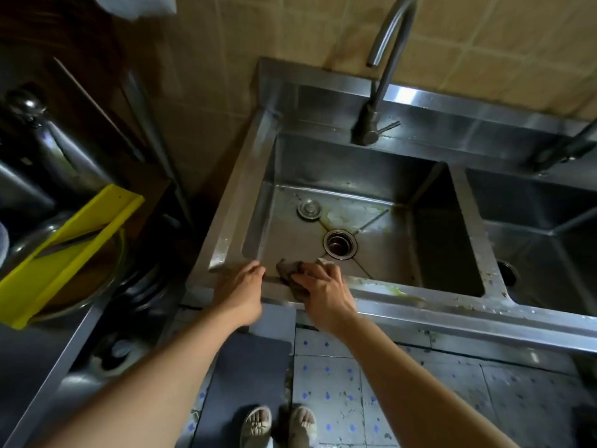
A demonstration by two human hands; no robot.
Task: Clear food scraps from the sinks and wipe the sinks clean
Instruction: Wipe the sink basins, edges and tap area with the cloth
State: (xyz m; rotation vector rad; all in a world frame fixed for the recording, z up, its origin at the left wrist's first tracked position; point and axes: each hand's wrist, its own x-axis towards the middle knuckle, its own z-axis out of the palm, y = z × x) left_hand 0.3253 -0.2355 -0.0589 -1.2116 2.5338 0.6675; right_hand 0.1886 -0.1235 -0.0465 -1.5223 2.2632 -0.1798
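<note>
I read no brand, label or writing on any surface in the head view; nothing legible shows on the steel or the tiled wall.

My left hand (244,287) lies palm down on the near rim of the left sink (226,221), at its front left corner. Its fingers are straight and point away from me, with the fingertips over the inner edge. The grip is relaxed and holds nothing.

My right hand (324,291) sits just beside the left one, on the same near rim. Its fingers curl around a dark brown cloth (290,270), so this grip is closed on the cloth. The cloth is bunched under the fingers. Part of it lies on the rim and part hangs over the inner edge into the basin. Both forearms reach forward from the bottom of the view and converge toward the corner.

Inside the left sink, the open drain (340,244) is at the centre of the floor. A round metal stopper (309,210) lies on the floor behind and left of it. Pale yellowish residue (352,216) spreads on the floor behind the drain. More smeared residue and specks lie along the near rim to the right of my right hand. The right sink (533,240) adjoins across a steel divider. The faucet (381,76) rises behind the left sink.
</note>
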